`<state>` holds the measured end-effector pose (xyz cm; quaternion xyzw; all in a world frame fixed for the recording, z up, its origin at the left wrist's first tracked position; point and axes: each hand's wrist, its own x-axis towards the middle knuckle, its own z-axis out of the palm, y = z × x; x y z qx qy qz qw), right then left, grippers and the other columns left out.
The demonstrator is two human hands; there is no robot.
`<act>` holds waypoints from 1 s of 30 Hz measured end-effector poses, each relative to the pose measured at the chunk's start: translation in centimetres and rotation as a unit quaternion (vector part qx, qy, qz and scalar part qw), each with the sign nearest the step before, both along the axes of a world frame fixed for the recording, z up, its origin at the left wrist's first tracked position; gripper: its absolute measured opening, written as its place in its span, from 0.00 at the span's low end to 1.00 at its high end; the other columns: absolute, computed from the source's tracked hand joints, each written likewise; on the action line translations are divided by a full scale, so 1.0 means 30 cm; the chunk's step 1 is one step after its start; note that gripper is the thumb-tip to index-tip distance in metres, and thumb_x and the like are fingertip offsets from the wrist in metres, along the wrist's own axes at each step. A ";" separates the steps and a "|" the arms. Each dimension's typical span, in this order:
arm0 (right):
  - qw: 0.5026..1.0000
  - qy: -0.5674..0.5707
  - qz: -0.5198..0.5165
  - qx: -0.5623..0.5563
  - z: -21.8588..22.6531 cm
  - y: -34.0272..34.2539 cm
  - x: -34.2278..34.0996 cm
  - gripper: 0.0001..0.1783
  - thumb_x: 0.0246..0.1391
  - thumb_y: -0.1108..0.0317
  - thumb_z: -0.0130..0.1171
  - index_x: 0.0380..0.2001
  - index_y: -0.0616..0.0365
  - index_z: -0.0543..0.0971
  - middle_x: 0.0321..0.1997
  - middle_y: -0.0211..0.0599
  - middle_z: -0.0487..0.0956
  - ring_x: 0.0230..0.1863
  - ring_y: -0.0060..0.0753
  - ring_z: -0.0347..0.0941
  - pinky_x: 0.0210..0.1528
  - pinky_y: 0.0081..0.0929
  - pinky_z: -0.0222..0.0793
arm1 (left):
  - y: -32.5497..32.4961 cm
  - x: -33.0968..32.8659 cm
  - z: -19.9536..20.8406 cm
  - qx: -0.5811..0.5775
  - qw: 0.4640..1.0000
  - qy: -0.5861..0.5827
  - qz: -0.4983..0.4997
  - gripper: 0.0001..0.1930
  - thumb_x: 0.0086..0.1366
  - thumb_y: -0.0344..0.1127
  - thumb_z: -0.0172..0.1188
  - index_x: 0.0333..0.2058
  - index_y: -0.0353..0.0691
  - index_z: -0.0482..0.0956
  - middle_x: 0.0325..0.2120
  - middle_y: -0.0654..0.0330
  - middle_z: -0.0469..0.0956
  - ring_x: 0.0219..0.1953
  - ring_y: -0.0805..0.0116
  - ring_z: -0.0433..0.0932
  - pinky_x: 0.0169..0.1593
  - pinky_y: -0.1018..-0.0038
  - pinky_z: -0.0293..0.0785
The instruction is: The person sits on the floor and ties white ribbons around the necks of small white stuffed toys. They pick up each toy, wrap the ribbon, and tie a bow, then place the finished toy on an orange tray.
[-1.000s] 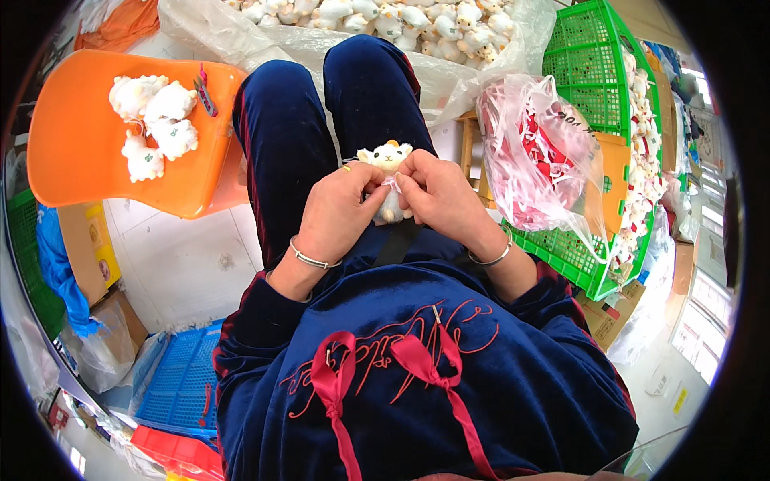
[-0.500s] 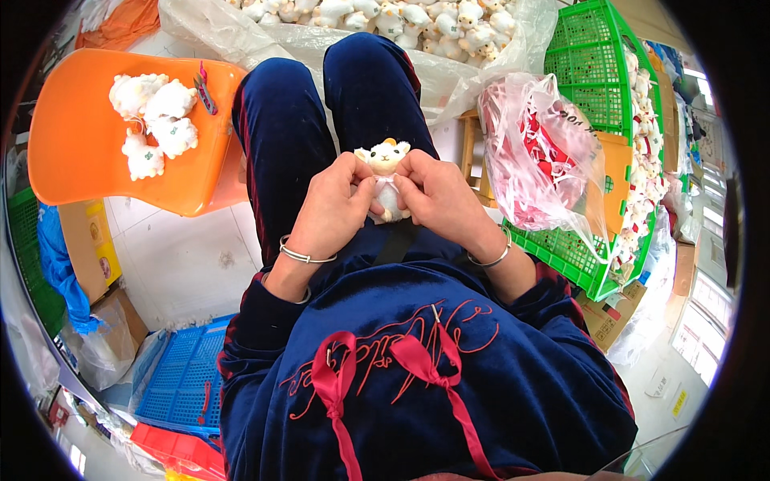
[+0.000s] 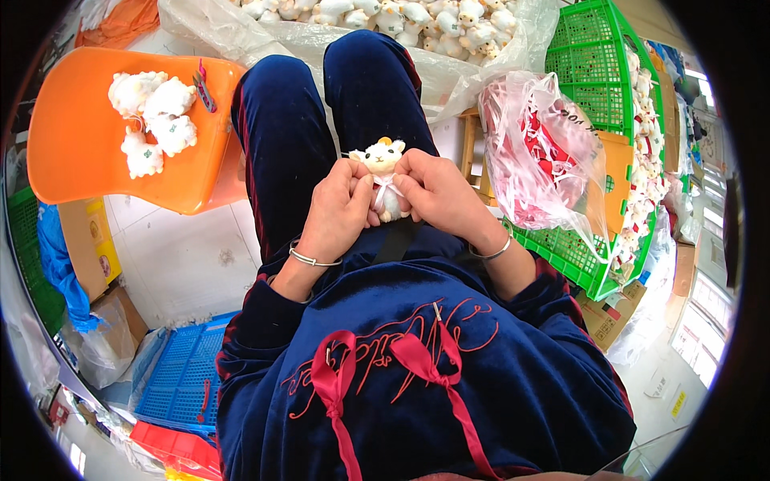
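Observation:
A small white plush toy [image 3: 379, 156] with rounded ears and an orange tuft on its head sits upright in my lap, its face turned up toward me. A pale pink ribbon [image 3: 385, 184] crosses its chest just below the neck. My left hand [image 3: 337, 204] pinches the ribbon at the toy's left side in the picture, thumb against forefinger. On the other side, my right hand [image 3: 439, 192] pinches it too, its fingers pressed against the toy's body. The fingers hide part of the ribbon and the toy's sides.
An orange stool [image 3: 72, 152] at left bears several white plush toys [image 3: 164, 104] and small thread snips [image 3: 205, 92]. Ahead lies a plastic sack of plush toys [image 3: 449, 24]. At right, a clear bag of ribbons [image 3: 537, 152] rests against a green crate [image 3: 589, 72].
The plush toy's head shows more fully between my hands, and my fingers have shifted slightly at the ribbon. Both hands keep their pinch.

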<state>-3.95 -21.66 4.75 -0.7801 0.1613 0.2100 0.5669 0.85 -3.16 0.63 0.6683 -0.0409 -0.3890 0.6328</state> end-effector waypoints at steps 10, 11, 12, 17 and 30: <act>0.998 0.022 -0.039 0.033 -0.019 -0.015 0.002 0.08 0.66 0.71 0.54 0.33 0.63 0.74 0.20 0.31 0.77 0.18 0.18 0.70 0.22 0.23 0.66 | 0.001 -0.022 -0.048 -0.088 0.985 0.137 0.063 0.09 0.76 0.35 0.51 0.42 0.33 0.72 0.27 0.56 0.81 0.23 0.73 0.81 0.26 0.81 0.77; 0.998 0.026 -0.035 0.033 -0.017 -0.016 0.009 0.08 0.66 0.70 0.54 0.33 0.63 0.73 0.20 0.31 0.77 0.18 0.18 0.69 0.22 0.23 0.66 | 0.001 -0.018 -0.043 -0.082 0.984 0.144 0.061 0.10 0.76 0.36 0.51 0.42 0.33 0.72 0.27 0.56 0.82 0.23 0.73 0.81 0.27 0.81 0.78; 0.998 0.031 -0.032 0.033 -0.015 -0.016 0.013 0.08 0.66 0.70 0.54 0.33 0.63 0.73 0.20 0.31 0.77 0.18 0.17 0.69 0.22 0.23 0.66 | 0.000 -0.016 -0.041 -0.076 0.984 0.151 0.059 0.11 0.76 0.37 0.51 0.43 0.34 0.73 0.27 0.56 0.82 0.23 0.73 0.81 0.28 0.81 0.78; 0.997 0.038 -0.034 0.049 -0.019 -0.018 0.007 0.07 0.67 0.69 0.54 0.34 0.62 0.74 0.21 0.28 0.77 0.18 0.15 0.69 0.21 0.17 0.64 | 0.004 -0.001 -0.050 -0.081 0.974 0.198 0.072 0.13 0.76 0.39 0.53 0.42 0.33 0.76 0.26 0.56 0.82 0.22 0.73 0.82 0.26 0.81 0.78; 0.998 0.036 -0.032 0.049 -0.017 -0.025 0.003 0.06 0.67 0.69 0.55 0.35 0.60 0.74 0.21 0.26 0.75 0.17 0.12 0.66 0.19 0.15 0.59 | 0.010 0.000 -0.072 -0.147 0.967 0.199 0.066 0.11 0.75 0.36 0.55 0.39 0.32 0.76 0.27 0.54 0.83 0.22 0.73 0.82 0.26 0.81 0.78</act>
